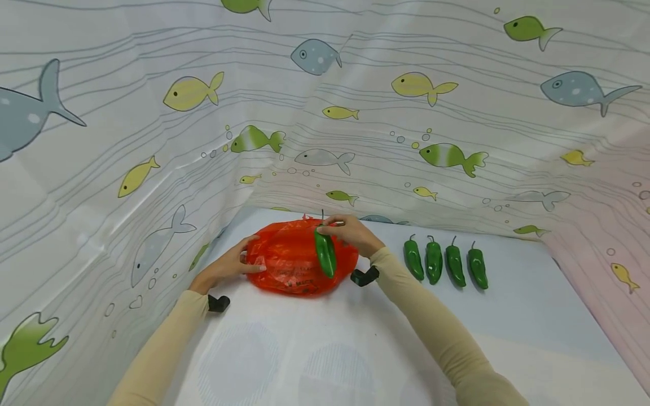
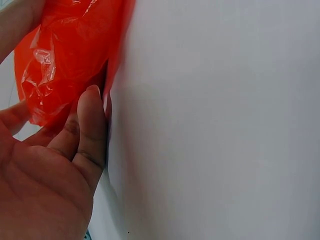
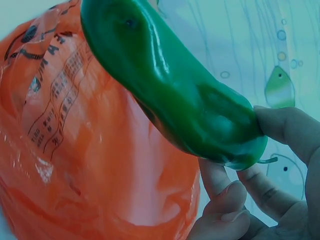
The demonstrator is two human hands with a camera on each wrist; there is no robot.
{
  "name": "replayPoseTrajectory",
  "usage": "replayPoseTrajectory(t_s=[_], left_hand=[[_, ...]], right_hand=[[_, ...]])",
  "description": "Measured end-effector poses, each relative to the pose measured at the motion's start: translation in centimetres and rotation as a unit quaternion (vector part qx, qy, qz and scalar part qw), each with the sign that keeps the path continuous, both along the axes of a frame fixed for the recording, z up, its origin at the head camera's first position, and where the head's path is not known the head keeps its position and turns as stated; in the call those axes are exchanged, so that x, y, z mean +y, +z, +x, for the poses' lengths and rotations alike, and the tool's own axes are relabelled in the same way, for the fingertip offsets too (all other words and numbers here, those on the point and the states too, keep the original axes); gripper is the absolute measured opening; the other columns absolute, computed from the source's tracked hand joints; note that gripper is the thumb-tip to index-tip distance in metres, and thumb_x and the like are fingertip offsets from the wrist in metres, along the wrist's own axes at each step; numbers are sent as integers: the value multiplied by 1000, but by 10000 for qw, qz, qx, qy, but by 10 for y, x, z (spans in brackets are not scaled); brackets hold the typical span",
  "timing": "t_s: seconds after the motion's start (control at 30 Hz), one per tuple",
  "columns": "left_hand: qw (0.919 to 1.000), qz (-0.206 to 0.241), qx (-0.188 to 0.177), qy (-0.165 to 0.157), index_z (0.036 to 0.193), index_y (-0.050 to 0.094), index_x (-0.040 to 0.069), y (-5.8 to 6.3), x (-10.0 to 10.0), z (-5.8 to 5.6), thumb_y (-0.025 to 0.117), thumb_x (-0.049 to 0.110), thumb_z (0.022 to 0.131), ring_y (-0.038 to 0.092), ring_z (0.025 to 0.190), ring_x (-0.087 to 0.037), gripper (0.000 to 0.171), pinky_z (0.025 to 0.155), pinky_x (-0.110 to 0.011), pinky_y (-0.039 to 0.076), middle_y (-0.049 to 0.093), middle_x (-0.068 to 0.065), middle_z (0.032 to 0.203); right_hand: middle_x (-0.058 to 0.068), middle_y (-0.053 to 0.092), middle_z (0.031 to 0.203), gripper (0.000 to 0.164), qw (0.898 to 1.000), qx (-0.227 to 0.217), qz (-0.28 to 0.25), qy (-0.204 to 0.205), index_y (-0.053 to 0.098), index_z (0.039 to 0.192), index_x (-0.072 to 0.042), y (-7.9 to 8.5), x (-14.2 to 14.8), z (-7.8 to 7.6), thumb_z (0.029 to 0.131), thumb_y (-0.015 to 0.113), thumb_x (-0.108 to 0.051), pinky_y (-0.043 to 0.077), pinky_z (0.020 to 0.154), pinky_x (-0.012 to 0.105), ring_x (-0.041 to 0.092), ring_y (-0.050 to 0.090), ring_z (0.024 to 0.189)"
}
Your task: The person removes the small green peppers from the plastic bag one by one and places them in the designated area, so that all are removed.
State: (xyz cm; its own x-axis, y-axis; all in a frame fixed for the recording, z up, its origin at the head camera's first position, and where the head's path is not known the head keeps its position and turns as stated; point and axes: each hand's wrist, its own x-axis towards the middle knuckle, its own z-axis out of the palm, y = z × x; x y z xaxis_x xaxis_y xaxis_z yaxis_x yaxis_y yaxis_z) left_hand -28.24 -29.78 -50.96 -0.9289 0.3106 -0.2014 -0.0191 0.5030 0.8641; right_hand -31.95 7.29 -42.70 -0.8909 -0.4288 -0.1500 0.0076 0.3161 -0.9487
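Observation:
A glossy green pepper (image 1: 325, 254) hangs from my right hand (image 1: 352, 234), stem end up. Its thumb and fingers pinch the pepper near the stem, as the right wrist view confirms. Behind and below the pepper lies a crumpled red plastic bag (image 1: 289, 254) with dark print. Against the bag's left end rests my left hand (image 1: 231, 262), thumb and fingers spread apart along the plastic. In the left wrist view the fingers (image 2: 91, 120) look nearly straight and touch the bag (image 2: 75, 50); some fingertips are hidden by it. What the bag contains cannot be seen.
Several green peppers (image 1: 434, 259) lie in a row on the white table (image 1: 528, 304), right of the right forearm. A curtain (image 1: 376, 129) printed with fish hangs behind the table and along its sides. Dark wrist mounts (image 1: 364, 276) sit at both wrists.

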Motion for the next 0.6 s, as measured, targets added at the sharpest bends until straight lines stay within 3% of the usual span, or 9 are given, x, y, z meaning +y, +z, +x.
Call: replayPoseTrajectory(t_s=[0.17,0.37,0.6], left_hand=[[10000,-52,-14,3,164,17,21,0,0,2,85,37,86,27,146,-49,105,110,-67,34,24,-20,164],[9999,-94,76,-36,164,17,20,-2,0,1,85,37,86,24,146,-51,104,112,-69,30,23,-21,164],[9998,-172,36,16,164,16,19,0,1,0,84,39,86,23,146,-52,105,111,-70,30,22,-21,164]], right_hand=[[7,70,101,36,10000,13,23,-44,70,118,-16,2,7,3,92,77,-40,43,70,35,23,58,87],[7,69,100,39,9998,-98,56,-162,69,120,-15,3,16,3,92,78,-41,43,71,37,29,58,91],[7,69,100,38,9995,-89,64,-301,68,119,-14,4,27,5,92,78,-39,42,66,34,22,54,79]])
